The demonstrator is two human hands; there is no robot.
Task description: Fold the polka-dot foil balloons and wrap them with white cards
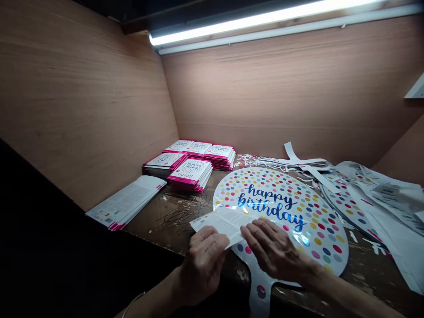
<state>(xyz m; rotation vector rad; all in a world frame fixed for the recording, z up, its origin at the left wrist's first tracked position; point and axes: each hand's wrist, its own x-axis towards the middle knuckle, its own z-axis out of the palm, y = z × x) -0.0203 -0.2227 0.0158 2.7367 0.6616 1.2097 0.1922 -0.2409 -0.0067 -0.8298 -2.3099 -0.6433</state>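
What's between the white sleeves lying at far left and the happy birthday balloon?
Head view: worn brown tabletop with thin dark lines and pale specks; the front pink-edged stack sits just behind.

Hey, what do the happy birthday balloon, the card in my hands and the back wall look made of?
Happy birthday balloon: probably plastic film or foil, glossy; it throws bright glints. Card: likely paper or thin cardboard, fairly matte; edges look thin. Back wall: wood or wood-look panel, soft sheen; fine streaks resemble grain.

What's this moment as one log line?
left hand: holding white printed paper packet; right hand: touching packet; nearby: flat white dotted foil balloon
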